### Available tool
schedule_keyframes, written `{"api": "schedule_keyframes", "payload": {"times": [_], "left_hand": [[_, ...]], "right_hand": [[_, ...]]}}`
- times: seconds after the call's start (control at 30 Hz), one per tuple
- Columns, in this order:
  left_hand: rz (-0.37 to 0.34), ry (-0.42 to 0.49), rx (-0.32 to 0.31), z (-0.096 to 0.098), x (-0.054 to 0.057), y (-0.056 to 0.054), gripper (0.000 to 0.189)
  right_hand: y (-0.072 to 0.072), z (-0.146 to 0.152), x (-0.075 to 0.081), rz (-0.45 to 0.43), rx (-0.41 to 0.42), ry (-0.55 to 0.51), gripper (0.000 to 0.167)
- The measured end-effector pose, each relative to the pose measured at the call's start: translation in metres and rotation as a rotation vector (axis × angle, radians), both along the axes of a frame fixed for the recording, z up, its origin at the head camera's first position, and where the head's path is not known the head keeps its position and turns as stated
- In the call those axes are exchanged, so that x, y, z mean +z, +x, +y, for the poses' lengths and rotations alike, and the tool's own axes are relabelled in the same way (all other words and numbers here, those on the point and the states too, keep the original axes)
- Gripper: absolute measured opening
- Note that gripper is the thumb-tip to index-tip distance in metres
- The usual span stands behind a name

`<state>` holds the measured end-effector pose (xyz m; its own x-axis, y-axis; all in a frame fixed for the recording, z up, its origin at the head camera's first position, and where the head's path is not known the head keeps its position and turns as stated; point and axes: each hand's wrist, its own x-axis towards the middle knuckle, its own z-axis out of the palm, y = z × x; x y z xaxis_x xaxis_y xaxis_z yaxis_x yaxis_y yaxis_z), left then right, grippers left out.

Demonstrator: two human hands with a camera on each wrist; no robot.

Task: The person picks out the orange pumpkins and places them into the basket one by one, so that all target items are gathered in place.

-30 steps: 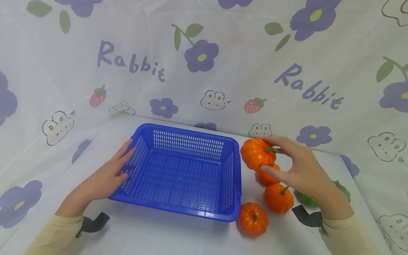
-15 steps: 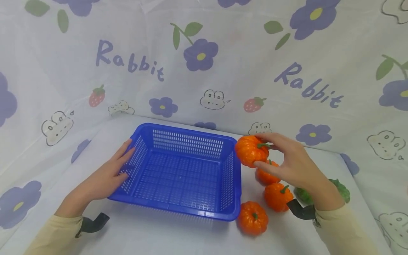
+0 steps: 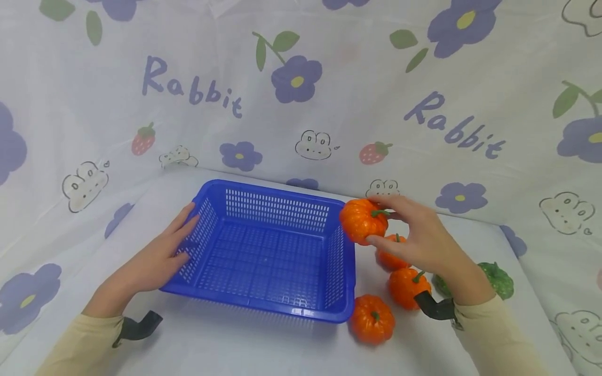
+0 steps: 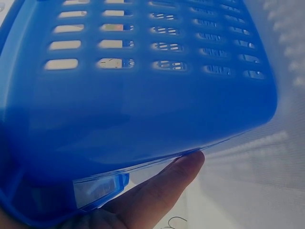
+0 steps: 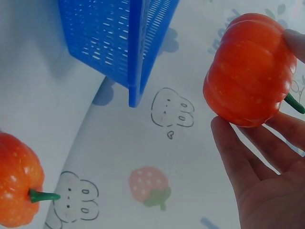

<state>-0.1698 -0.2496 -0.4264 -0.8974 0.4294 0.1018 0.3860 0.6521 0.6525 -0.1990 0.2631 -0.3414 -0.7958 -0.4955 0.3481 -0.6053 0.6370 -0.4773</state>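
A blue plastic basket with slotted walls stands on the white table. My left hand holds its left side, the thumb and some fingertips over the rim. In the left wrist view, a finger lies against the outside of the basket wall. My right hand grips a small orange pumpkin with a green stem between thumb and fingers. That pumpkin is raised at the basket's back right corner, overlapping the rim in the head view. The right wrist view shows fingertips around the pumpkin, its stem pointing away from the basket.
Right of the basket lie more orange pumpkins: one at the front, one in the middle, one behind, partly covered by my hand. A green pumpkin-like vegetable lies beyond my right wrist. A patterned cloth hangs behind.
My right hand has moved left with the pumpkin, from beside the basket to its right rim. The left hand and basket have stayed in place.
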Motion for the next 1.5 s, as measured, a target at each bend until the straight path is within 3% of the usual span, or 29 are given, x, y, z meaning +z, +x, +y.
{"api": "schedule_keyframes", "payload": {"times": [0.6,1.03,1.5], "left_hand": [[-0.002,-0.002,-0.005,-0.001,-0.002,-0.004,0.075],[-0.006,0.0,0.003,-0.001,-0.003,-0.001,0.075],[-0.009,-0.003,0.002,0.001,-0.002,-0.001,0.075]], "right_hand": [[-0.01,-0.012,0.003,-0.023,0.0,0.044,0.07],[-0.016,-0.022,-0.002,-0.104,-0.039,0.065,0.072],[-0.025,-0.032,-0.007,-0.078,-0.028,0.098,0.069]]}}
